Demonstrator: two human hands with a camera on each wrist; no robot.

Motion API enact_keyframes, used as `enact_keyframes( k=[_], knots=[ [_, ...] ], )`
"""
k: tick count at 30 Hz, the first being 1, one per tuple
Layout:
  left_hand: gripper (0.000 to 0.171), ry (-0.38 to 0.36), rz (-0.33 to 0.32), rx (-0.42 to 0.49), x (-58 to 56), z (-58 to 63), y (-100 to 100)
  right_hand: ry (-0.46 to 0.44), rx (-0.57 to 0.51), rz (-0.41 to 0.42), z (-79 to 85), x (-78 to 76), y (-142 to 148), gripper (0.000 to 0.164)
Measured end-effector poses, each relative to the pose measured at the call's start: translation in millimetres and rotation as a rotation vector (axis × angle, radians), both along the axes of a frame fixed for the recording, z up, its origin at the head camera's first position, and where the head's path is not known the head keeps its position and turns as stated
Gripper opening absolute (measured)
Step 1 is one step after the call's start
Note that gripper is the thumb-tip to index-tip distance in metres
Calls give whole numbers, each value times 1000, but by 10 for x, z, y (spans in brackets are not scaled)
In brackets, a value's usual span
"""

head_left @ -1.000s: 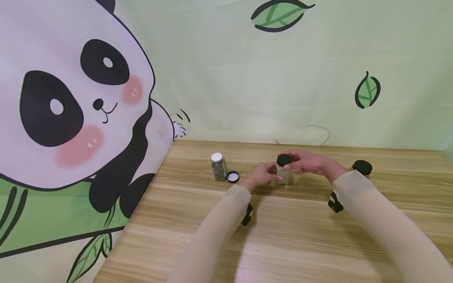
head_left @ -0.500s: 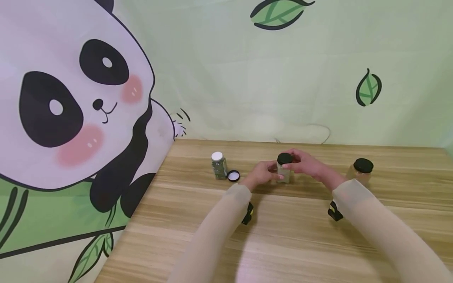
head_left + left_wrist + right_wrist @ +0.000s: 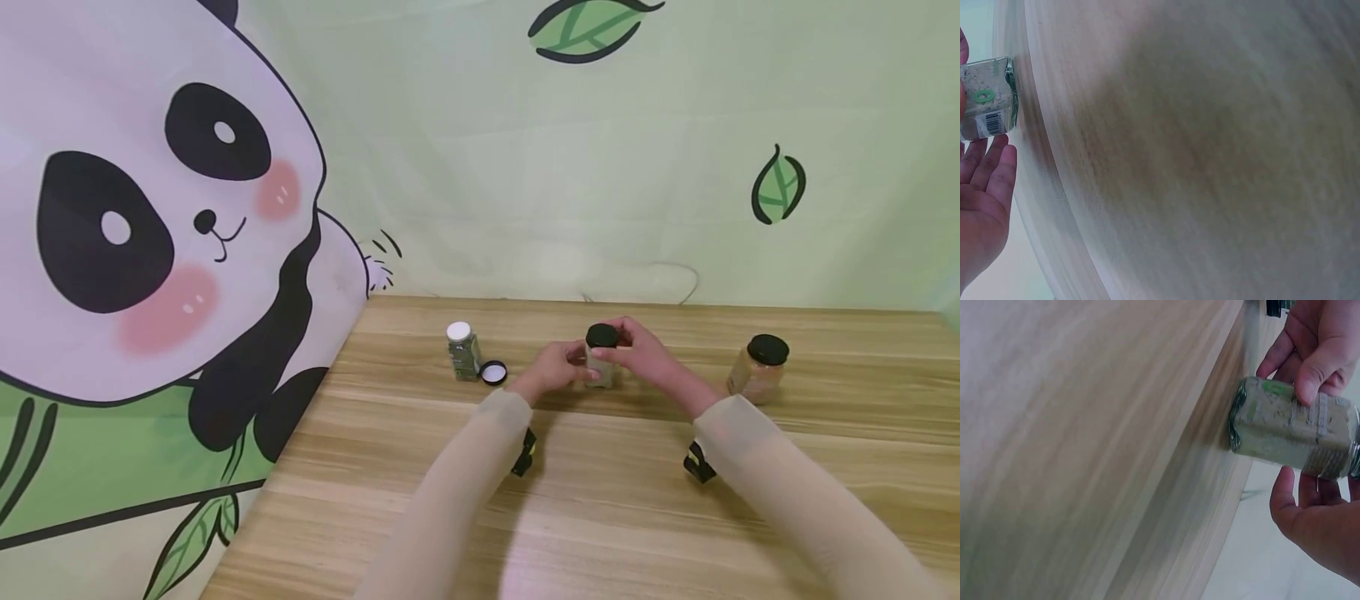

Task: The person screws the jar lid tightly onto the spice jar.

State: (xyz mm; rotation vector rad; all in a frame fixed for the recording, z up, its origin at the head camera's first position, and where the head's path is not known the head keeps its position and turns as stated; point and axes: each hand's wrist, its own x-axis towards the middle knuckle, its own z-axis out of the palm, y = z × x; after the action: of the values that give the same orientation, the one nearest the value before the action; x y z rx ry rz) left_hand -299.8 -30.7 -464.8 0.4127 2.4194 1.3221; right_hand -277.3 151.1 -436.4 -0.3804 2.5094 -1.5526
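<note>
A clear square glass jar (image 3: 600, 373) with a black lid (image 3: 602, 335) stands between my two hands, pale contents inside. My left hand (image 3: 555, 368) holds its body from the left, thumb across the front. From the right, my right hand (image 3: 643, 354) grips around the lid, thumb at the front near the lid's lower edge, fingers behind. In the right wrist view the jar (image 3: 1291, 425) lies sideways in the picture, with my left hand's thumb on it and my right hand (image 3: 1316, 519) by its top end. A green mark and barcode show on the jar (image 3: 988, 100) in the left wrist view.
A white-topped glass jar (image 3: 465, 357) with dark green contents stands to the left on the wooden table (image 3: 600, 517). Beside it lies a loose black-rimmed lid (image 3: 492, 372). Right of my right hand stands a black-lidded jar (image 3: 759, 371) with orange-pink contents. A panda-printed cloth (image 3: 487, 167) hangs behind.
My right wrist and forearm have swung left and nearer, uncovering the orange-pink jar. My right hand has turned around the lid. My left hand and the held jar stay almost in place.
</note>
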Motion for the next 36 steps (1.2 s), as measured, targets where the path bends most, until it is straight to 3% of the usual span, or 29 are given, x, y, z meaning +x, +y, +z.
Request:
enact_keyframes(
  k=[12, 22, 36],
  knots=[
    [46, 14, -11, 12, -36, -38, -10, -10, -39, -77, -51, 38, -79, 54],
    [50, 2, -4, 9, -22, -25, -7, -16, -52, -105, -85, 46, -100, 55],
    [57, -17, 2, -8, -2, 30, -4, -99, 16, 37, 54, -19, 4, 72]
  ],
)
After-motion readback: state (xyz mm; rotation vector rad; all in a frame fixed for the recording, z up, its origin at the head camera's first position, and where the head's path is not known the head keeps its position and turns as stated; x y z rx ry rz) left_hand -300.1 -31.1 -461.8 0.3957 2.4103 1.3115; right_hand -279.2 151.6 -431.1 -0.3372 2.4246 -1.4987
